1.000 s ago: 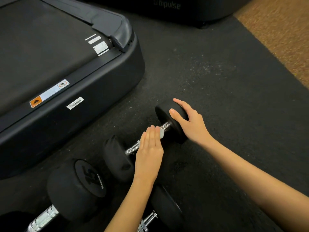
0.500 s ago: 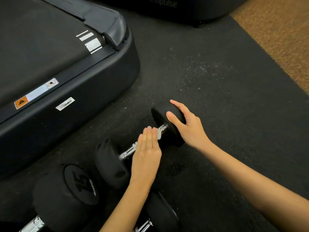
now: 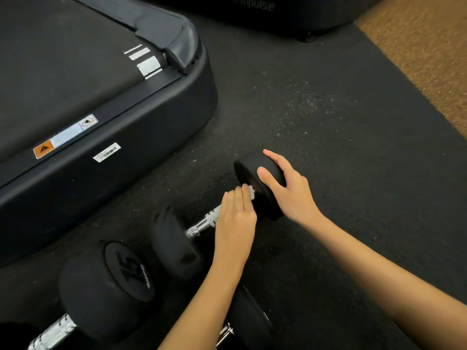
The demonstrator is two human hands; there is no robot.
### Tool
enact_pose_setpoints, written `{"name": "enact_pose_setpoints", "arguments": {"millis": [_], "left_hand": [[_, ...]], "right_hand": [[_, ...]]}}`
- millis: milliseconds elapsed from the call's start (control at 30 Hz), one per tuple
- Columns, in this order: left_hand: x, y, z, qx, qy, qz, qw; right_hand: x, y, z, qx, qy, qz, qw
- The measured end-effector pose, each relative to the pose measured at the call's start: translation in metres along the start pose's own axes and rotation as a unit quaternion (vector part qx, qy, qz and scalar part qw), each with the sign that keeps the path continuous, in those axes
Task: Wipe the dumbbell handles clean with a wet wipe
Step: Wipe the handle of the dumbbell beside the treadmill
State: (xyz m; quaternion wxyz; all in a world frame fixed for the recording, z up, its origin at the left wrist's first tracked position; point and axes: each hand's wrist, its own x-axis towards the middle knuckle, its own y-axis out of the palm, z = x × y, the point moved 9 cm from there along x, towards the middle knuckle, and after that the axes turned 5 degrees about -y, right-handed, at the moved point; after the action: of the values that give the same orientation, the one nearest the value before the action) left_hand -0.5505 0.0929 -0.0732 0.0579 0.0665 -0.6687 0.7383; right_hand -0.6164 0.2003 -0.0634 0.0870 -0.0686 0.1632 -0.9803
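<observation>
A small black dumbbell lies on the dark floor mat, and its chrome handle runs between the near head and the far head. My left hand lies over the far end of the handle with its fingers bent over the bar. It holds a white wet wipe against the bar, and only a corner of the wipe shows at my fingertips. My right hand grips the far head, thumb on its near face and fingers over the rim.
A bigger dumbbell marked 15 lies at the lower left. Part of a third dumbbell shows under my left forearm. A black treadmill base fills the left side. Brown carpet borders the mat at the upper right.
My left hand has slid the wipe along the handle toward the far head, baring more chrome behind it. My right hand has stayed on the far head.
</observation>
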Motion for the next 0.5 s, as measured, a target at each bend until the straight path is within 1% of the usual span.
{"name": "enact_pose_setpoints", "arguments": {"millis": [67,100,133,200,233,267,300,333,400,500], "left_hand": [[-0.004,0.001,-0.002,0.026,0.033,-0.004,0.999],[-0.001,-0.006,-0.004,0.038,0.037,0.015,0.998],[0.005,-0.014,-0.003,0.035,0.025,0.046,0.998],[0.025,-0.024,0.011,0.003,-0.049,0.148,0.988],[0.034,-0.025,0.013,-0.01,-0.053,0.172,0.984],[0.044,-0.024,0.011,-0.024,-0.046,0.161,0.986],[0.047,-0.024,0.01,-0.035,-0.052,0.172,0.983],[0.044,-0.026,0.009,-0.031,-0.048,0.159,0.986],[0.022,-0.023,0.011,-0.024,-0.044,0.116,0.992],[0.002,-0.01,0.004,-0.012,0.007,0.058,0.998]], "right_hand": [[-0.003,0.0,0.0,-0.001,-0.001,-0.001,1.0],[-0.003,0.0,0.001,0.0,-0.001,-0.001,1.0],[-0.003,0.0,0.001,0.003,0.001,0.0,1.0],[-0.003,-0.001,0.001,0.011,0.007,0.001,1.0],[-0.003,-0.001,0.001,0.014,0.007,0.0,1.0],[-0.003,-0.002,0.001,0.017,0.007,0.001,1.0],[-0.004,-0.002,0.0,0.021,0.008,0.003,1.0],[-0.004,-0.003,0.0,0.025,0.008,0.006,1.0],[-0.006,-0.003,-0.001,0.031,0.005,0.01,0.999],[-0.009,-0.002,-0.002,0.027,0.0,0.005,1.0]]}}
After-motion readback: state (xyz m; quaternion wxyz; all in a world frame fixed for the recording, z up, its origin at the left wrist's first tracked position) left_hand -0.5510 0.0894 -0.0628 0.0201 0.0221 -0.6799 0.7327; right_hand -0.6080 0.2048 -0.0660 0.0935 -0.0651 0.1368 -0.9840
